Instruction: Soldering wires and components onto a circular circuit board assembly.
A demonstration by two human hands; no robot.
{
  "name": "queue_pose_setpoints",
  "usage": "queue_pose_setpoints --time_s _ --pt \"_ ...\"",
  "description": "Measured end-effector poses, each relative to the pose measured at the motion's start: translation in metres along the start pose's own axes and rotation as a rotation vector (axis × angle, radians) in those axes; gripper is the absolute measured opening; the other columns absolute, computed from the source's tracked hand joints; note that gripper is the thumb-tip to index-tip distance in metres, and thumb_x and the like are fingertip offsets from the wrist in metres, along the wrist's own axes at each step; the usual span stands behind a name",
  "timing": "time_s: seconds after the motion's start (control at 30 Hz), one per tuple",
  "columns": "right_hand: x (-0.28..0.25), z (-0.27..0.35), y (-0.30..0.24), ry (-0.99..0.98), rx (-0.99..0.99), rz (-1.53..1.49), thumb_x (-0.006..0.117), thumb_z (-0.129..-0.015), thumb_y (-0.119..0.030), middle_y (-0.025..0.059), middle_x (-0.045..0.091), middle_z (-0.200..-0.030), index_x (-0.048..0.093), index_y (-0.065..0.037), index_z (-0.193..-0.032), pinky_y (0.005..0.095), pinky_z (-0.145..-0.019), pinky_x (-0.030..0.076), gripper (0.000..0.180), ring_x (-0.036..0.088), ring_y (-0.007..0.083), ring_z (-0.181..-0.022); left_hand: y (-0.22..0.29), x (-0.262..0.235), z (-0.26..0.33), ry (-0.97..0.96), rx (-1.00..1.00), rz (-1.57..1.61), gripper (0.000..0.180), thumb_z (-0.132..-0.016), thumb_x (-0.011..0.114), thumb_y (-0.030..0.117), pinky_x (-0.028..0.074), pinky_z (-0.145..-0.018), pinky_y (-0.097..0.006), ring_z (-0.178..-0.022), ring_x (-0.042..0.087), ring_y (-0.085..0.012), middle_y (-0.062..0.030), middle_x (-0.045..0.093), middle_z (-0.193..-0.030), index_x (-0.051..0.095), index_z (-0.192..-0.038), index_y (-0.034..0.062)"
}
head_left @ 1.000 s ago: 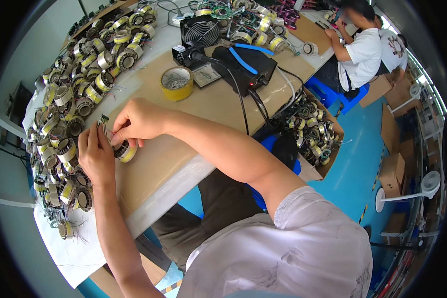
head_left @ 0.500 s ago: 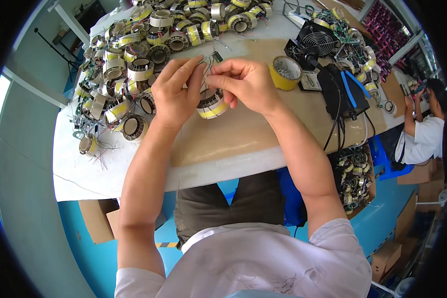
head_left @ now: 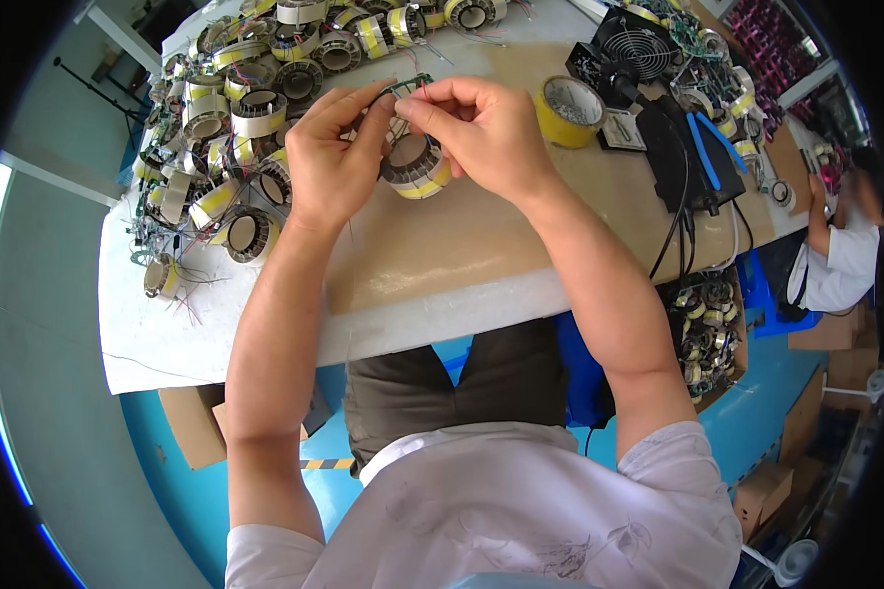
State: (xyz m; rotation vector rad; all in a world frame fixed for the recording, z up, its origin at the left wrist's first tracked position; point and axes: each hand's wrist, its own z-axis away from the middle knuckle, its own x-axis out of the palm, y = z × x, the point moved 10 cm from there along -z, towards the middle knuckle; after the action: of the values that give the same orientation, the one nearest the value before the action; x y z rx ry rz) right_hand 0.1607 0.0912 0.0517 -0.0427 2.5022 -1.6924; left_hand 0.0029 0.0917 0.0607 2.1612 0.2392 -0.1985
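A ring-shaped motor stator (head_left: 417, 185) with yellow tape round its outside stands on the brown mat, just below my hands. Thin wires run up from it to a small green circuit board (head_left: 410, 85). My left hand (head_left: 332, 157) pinches the left end of this board between thumb and fingers. Close beside it, my right hand (head_left: 491, 137) is closed in a pinch by the wires at the board's edge. Its fingertips partly cover what they grip. A short piece of red wire shows near the right index finger.
Many taped stators (head_left: 260, 113) with loose wires are heaped at left and back. To the right are a yellow tape roll (head_left: 568, 110) with small bits inside, a fan (head_left: 638, 54), and blue-handled pliers (head_left: 699, 147) on a black box. A co-worker (head_left: 840, 255) sits far right.
The view has shifted slightly. The green board now shows more clearly above my fingertips, lying more level. Both hands stay close together over the stator.
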Motion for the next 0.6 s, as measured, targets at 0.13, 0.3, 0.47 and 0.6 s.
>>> queue_pose_setpoints --time_s 0.13,0.3,0.47,0.6 --pt "-0.001 0.001 -0.003 0.007 -0.013 0.047 0.077 -0.088 -0.018 0.0060 0.073 -0.075 0.075 0.003 -0.094 0.0226 -0.054 0.049 0.021 0.064 0.0063 -0.064 -0.003 0.002 0.001 -0.014 -0.008 0.023 0.020 -0.093 0.068 0.004 0.048 -0.054 -0.022 -0.063 0.060 -0.0060 -0.0037 0.066 -0.085 0.073 -0.113 -0.0010" --pt "-0.003 0.000 0.000 0.008 -0.012 0.066 0.077 -0.088 -0.018 0.0062 0.073 -0.075 0.075 0.003 -0.093 0.0226 -0.055 0.049 0.021 0.064 0.0062 -0.065 0.001 0.004 0.002 -0.014 0.002 0.032 0.021 -0.094 0.067 0.003 0.050 -0.056 -0.022 -0.064 0.062 -0.0068 -0.0050 0.068 -0.089 0.073 -0.113 -0.0010" --pt "-0.002 0.000 -0.001 0.013 -0.018 0.054 0.078 -0.088 -0.017 0.0059 0.073 -0.074 0.075 0.003 -0.093 0.0232 -0.054 0.049 0.021 0.064 0.0062 -0.063 0.003 0.003 0.002 -0.026 0.054 -0.025 0.020 -0.094 0.066 0.003 0.050 -0.056 -0.021 -0.067 0.063 -0.0075 -0.0060 0.070 -0.092 0.074 -0.112 -0.0012" --pt "-0.002 -0.001 0.003 0.006 -0.044 0.079 0.077 -0.088 -0.017 0.0059 0.073 -0.074 0.075 0.003 -0.092 0.0233 -0.054 0.049 0.020 0.064 0.0064 -0.063 0.007 0.003 0.002 -0.036 0.105 -0.121 0.021 -0.092 0.070 0.007 0.050 -0.057 -0.022 -0.071 0.064 -0.0080 -0.0069 0.071 -0.096 0.074 -0.110 -0.0018"
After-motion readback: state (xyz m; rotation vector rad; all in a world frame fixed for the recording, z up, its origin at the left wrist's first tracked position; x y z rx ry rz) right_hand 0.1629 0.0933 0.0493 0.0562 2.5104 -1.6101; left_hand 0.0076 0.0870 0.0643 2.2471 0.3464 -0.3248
